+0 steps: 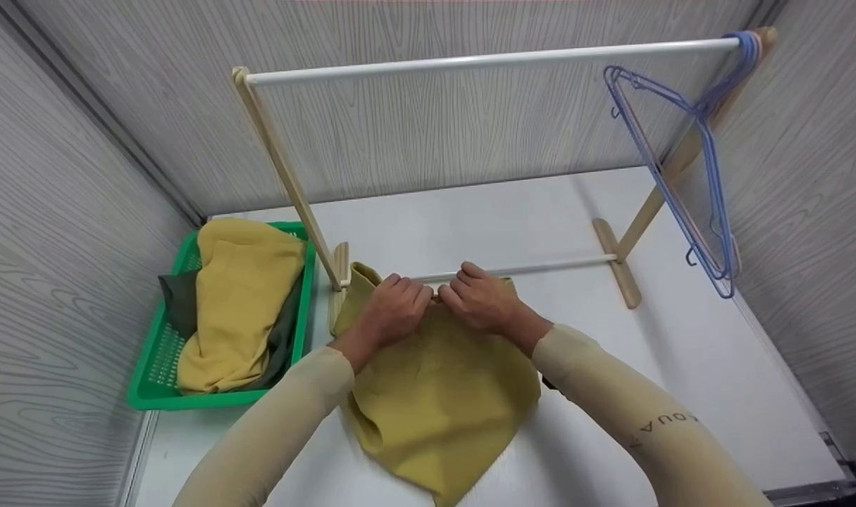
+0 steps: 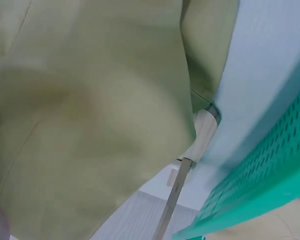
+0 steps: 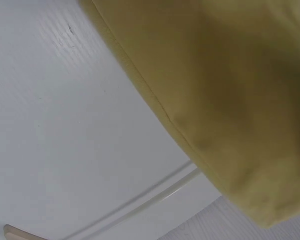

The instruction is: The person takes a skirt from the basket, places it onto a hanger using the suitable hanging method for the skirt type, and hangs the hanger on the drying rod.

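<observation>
A mustard-yellow garment (image 1: pixel 445 401) hangs from both hands over the white table, its lower part tapering towards me. My left hand (image 1: pixel 401 304) grips its upper edge with curled fingers. Close beside it, my right hand (image 1: pixel 480 299) grips the same edge, the knuckles facing up. Most fingertips are hidden behind the cloth. In the left wrist view the cloth (image 2: pixel 110 100) fills much of the picture, with a loose fold at its side. A stitched edge of the garment (image 3: pixel 214 90) runs diagonally through the right wrist view. Its exact kind cannot be told.
A green basket (image 1: pixel 137 387) at left holds a yellow garment (image 1: pixel 241 303) and dark green cloth (image 1: pixel 181 299). Behind the hands stands a wooden rack with a white top rail (image 1: pixel 470 62). Blue and pinkish hangers (image 1: pixel 713 169) hang at its right end. Patterned walls enclose the table (image 1: pixel 716 394).
</observation>
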A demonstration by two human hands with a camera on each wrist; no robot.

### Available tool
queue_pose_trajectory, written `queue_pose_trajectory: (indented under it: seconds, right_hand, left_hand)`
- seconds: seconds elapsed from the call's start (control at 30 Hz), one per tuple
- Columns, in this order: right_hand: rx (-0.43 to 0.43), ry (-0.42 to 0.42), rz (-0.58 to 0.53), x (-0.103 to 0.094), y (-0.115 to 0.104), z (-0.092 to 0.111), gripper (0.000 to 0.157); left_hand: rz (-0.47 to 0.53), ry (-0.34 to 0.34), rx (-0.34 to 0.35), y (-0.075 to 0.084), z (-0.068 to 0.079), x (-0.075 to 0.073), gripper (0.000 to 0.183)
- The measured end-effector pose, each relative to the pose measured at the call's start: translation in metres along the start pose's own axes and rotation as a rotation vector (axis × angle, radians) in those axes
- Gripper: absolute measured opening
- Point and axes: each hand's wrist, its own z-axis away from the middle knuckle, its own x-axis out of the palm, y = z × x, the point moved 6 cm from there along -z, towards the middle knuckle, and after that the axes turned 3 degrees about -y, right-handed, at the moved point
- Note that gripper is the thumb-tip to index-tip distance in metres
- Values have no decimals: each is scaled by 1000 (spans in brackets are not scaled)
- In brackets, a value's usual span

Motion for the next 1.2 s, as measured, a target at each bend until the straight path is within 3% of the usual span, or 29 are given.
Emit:
queue_pose_trajectory:
  seconds: [0.23,0.47,0.63,0.87,1.0,1.2]
  right_hand:
    - [39,-77,1,-1,-1,3,32]
    - [88,-89,-11,-6,4,3,20]
    - [162,-108,-33,-8,10,2,26]
    - [202,-112,-29,-4,16,7,36]
    - [222,-142,-94,1,20,14,39]
    - [334,-215,-180,6,34,31,46]
  left_hand:
    - [-69,-56,30,0,5,-1,25]
    - [-64,7,20,-5,4,-1,33]
    - [-82,-16,-17,-13,5,-1,44]
    - [-91,-69,-9,-18,6,-2,39]
    - [-83,-89,-9,-21,10,-2,37]
    - [-66,-124,-49,-33,19,0,37]
